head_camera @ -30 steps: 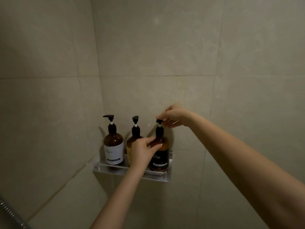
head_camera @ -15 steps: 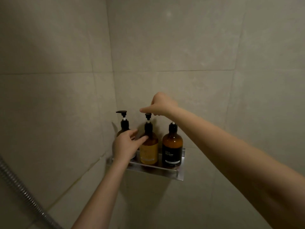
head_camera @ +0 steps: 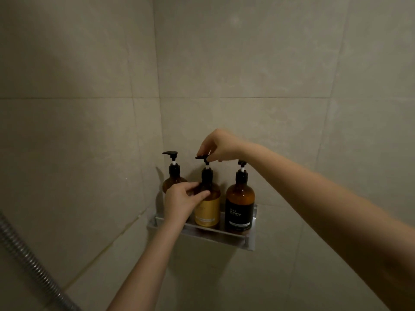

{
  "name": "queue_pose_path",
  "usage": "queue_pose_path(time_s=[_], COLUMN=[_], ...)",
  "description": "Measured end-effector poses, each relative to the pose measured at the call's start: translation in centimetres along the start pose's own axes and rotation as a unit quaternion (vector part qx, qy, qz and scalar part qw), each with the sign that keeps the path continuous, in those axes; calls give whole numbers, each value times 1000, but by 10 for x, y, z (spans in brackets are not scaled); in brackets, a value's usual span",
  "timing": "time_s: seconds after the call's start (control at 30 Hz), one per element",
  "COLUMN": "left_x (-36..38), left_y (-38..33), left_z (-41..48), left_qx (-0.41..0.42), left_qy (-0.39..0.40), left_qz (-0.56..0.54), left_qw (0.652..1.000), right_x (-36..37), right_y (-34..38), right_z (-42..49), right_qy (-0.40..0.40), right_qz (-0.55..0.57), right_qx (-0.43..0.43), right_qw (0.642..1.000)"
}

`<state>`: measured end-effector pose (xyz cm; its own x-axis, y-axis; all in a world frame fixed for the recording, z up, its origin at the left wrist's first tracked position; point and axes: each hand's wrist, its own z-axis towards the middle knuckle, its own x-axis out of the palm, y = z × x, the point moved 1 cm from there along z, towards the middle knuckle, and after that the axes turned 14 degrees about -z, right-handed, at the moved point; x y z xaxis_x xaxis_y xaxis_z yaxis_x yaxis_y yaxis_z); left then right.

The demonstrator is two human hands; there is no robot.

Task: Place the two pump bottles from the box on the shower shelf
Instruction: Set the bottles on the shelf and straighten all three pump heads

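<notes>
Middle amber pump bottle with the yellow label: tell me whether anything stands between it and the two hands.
Nothing visible does. The left hand grips the yellow-labelled amber pump bottle, the right hand pinches its black pump head, and it stands on the metal wall shelf.

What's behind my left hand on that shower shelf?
Behind the left hand stands the leftmost pump bottle; only its pump, neck and amber shoulder show. Its lower body and label are covered by the hand, which grips the middle pump bottle.
</notes>
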<state>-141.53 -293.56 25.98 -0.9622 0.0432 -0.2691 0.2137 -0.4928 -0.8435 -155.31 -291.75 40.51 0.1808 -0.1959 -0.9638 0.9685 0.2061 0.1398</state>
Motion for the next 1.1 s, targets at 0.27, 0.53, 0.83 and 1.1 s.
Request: queue_pose_path(time_s=[0.27,0.53,0.83,1.1], left_x=[0,0,0,0], left_y=[0,0,1,0], left_z=[0,-1,0,-2], left_qx=[-1,6,1,1], left_qy=[1,4,3,7], left_qz=[2,-4,-8,-4], left_qw=[1000,1000,1000,1000], right_x=[2,7,1,0], right_y=[-6,-13,-16,-13], right_z=[2,7,3,4], right_qy=[-40,-12,32,31], right_qz=[131,128,128,114], right_qx=[85,163,134,142], right_qw=[987,978,982,983])
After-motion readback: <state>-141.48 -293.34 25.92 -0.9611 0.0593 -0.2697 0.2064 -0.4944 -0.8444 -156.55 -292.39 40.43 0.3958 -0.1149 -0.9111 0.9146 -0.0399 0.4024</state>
